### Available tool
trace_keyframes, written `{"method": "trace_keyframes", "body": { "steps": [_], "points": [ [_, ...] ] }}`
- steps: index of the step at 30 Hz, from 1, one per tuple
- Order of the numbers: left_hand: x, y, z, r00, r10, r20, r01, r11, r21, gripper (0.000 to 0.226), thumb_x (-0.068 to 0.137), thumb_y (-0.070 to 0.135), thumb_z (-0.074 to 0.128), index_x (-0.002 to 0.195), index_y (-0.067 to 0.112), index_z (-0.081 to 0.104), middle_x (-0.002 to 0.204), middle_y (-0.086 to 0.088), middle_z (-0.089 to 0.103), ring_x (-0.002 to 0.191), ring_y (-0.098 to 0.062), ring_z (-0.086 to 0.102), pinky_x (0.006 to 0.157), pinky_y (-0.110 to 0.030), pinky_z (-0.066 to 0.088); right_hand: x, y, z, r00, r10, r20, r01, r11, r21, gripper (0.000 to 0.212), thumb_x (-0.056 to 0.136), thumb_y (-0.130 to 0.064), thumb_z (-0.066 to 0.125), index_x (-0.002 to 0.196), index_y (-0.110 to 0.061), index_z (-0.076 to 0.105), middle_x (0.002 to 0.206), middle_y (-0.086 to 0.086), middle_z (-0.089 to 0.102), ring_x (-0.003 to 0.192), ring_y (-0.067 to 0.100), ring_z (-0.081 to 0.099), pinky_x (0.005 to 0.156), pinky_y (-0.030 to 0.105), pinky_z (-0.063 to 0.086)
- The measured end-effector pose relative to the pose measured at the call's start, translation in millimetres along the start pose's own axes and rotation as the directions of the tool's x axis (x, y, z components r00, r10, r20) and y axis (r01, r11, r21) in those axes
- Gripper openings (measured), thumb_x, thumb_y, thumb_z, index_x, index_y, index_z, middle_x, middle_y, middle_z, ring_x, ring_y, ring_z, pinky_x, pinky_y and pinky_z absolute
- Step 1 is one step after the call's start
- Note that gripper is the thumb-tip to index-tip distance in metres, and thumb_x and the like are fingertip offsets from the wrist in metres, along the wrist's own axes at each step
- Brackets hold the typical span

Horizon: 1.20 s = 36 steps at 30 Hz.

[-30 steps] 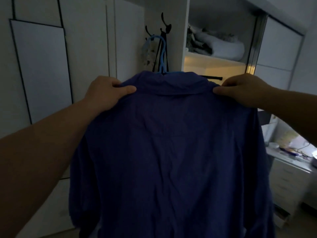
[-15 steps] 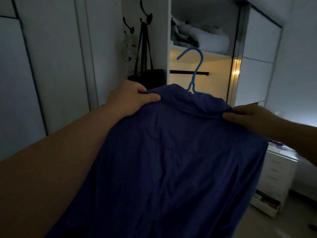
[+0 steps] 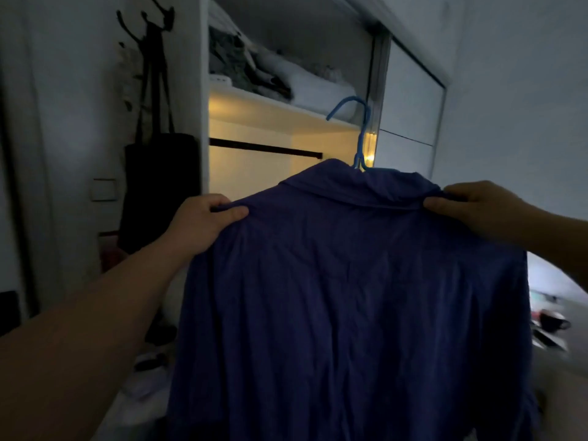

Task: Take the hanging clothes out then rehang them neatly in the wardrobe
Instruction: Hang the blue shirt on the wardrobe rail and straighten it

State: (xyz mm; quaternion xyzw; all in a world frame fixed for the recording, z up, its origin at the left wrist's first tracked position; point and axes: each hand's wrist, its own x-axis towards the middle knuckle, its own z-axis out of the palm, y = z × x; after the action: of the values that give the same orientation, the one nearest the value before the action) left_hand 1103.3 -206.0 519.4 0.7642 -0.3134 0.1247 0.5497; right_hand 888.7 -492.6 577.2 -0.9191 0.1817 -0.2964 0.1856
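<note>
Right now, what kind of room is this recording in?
Most likely a bedroom, at a built-in wardrobe. It has a lit hanging rail and folded bedding on the shelf above. Both hands hold a blue shirt on a blue hanger before it.

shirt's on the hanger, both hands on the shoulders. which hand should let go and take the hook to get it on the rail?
Probably right. The right hand grips the shirt shoulder nearer the blue hanger hook; the left hand sits farther off, below the rail.
</note>
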Motion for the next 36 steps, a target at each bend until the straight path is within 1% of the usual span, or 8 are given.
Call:
{"method": "trace_keyframes", "body": {
  "steps": [6,10,12,14,20,23,30,36],
  "points": [
    [55.5,-9.7,80.5,0.957,-0.079,0.278,0.111,0.989,-0.099,0.019,0.086,0.04,0.058,0.081,0.023,0.066,0.089,0.004,0.065,0.083,-0.015,0.06,0.071,-0.022,0.046,32.0,66.3,-13.2,0.996,0.036,0.082,-0.03,0.997,-0.072,0.033,0.087,-0.043,0.054,0.083,-0.013,0.067,0.085,0.006,0.067,0.083,0.022,0.062,0.079,0.036,0.046],
    [98.8,-15.9,121.2,0.847,-0.109,0.52,0.229,0.958,-0.172,0.085,0.05,0.074,0.067,0.105,0.01,0.066,0.11,-0.006,0.068,0.101,-0.023,0.061,0.083,-0.028,0.046,57.4,99.1,-18.1,0.995,0.067,0.071,-0.062,0.996,-0.059,0.035,0.086,-0.041,0.056,0.084,-0.008,0.067,0.085,0.007,0.067,0.078,0.019,0.061,0.071,0.032,0.045],
    [120.7,-17.1,142.5,0.823,-0.096,0.559,0.187,0.976,-0.107,0.067,0.057,0.071,0.068,0.098,0.017,0.066,0.107,-0.002,0.067,0.094,-0.016,0.061,0.089,-0.03,0.046,73.2,113.5,-14.7,0.995,0.075,0.058,-0.072,0.996,-0.052,0.036,0.087,-0.04,0.056,0.084,-0.006,0.066,0.082,0.007,0.066,0.074,0.018,0.059,0.068,0.03,0.043],
    [145.6,-20.0,168.5,0.855,-0.075,0.512,0.103,0.994,-0.026,0.03,0.085,0.05,0.055,0.096,0.023,0.064,0.114,-0.001,0.063,0.091,-0.01,0.057,0.095,-0.03,0.042,92.2,125.6,-4.7,0.997,0.074,0.003,-0.074,0.995,-0.065,0.035,0.087,-0.04,0.055,0.081,-0.007,0.065,0.077,0.005,0.063,0.07,0.014,0.055,0.064,0.027,0.04],
    [214.6,-42.7,243.6,0.89,0.109,0.443,-0.162,0.983,0.083,0.032,0.091,0.042,0.05,0.117,0.023,0.057,0.109,0.004,0.056,0.099,-0.014,0.054,0.075,-0.023,0.041,162.9,157.1,42.3,0.993,0.07,-0.097,-0.084,0.987,-0.14,0.032,0.086,-0.041,0.056,0.069,-0.015,0.061,0.069,0.001,0.06,0.065,0.013,0.052,0.057,0.024,0.037],
    [251.7,-64.6,263.6,0.913,0.154,0.377,-0.173,0.985,0.015,0.016,0.093,0.033,0.051,0.097,0.022,0.062,0.09,0.009,0.061,0.087,-0.01,0.056,0.066,-0.016,0.038,201.3,165.8,57.0,0.996,0.078,-0.045,-0.084,0.983,-0.16,0.032,0.086,-0.041,0.056,0.065,-0.018,0.059,0.068,0.0,0.06,0.064,0.013,0.053,0.056,0.025,0.036],
    [325.2,-95.4,300.1,0.956,0.18,0.231,-0.174,0.984,-0.047,0.013,0.091,0.031,0.055,0.087,0.023,0.065,0.081,0.013,0.061,0.075,-0.003,0.053,0.064,-0.018,0.039,272.5,194.4,75.4,0.967,0.187,0.171,-0.121,0.934,-0.337,0.052,0.082,-0.056,0.048,0.081,-0.007,0.067,0.079,0.009,0.068,0.073,0.018,0.062,0.068,0.031,0.046],
    [370.4,-129.7,306.7,0.975,0.161,0.15,-0.166,0.986,0.02,0.013,0.091,0.03,0.055,0.087,0.022,0.065,0.079,0.015,0.059,0.073,0.002,0.052,0.063,-0.016,0.038,327.0,224.7,110.1,0.958,0.134,0.255,-0.096,0.984,-0.153,0.094,0.028,-0.099,0.037,0.064,-0.015,0.062,0.061,-0.003,0.064,0.057,0.01,0.058,0.064,0.028,0.044]
  ]
}}
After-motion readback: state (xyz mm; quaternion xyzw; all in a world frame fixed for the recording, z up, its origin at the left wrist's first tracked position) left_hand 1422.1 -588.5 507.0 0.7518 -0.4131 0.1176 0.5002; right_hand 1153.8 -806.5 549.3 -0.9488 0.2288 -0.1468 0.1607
